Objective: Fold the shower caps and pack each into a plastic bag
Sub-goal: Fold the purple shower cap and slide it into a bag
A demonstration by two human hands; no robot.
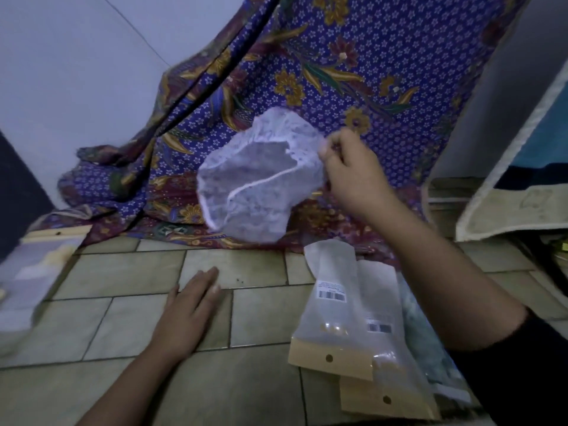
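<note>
Tiled floor (123, 318): beige rectangular tiles fill the lower half of the view. Batik cloth (353, 72): purple with small white flowers and gold leaves. It hangs down the middle and bunches where it meets the floor, and its top is cut off by the frame. Wall (76, 72): plain and pale, upper left. Mat (507, 195): cream-bordered and leaning at the right edge, only partly in view. Blurred pale object (27, 278): far left, too smeared to name.

Shower cap (255, 179): translucent white with a white elastic hem. It is held in the air in front of the cloth and above the floor, with its opening turned toward the camera. Its outline is softened by motion blur.

Plastic bags (338, 318): two overlapping clear packets lie flat on the tiles at lower right, each with a tan header card and a punched hole. Their right edges are hidden beneath the forearm and black sleeve (522, 364), and their contents cannot be made out.

Right hand (350, 170): raised, with fingers curled, pinching the cap's hem at its right side. Left hand (187, 312): palm down on the tiles with fingers straight together, holding nothing.

Barcode label (332, 292): on the upper bag, its text illegible.
</note>
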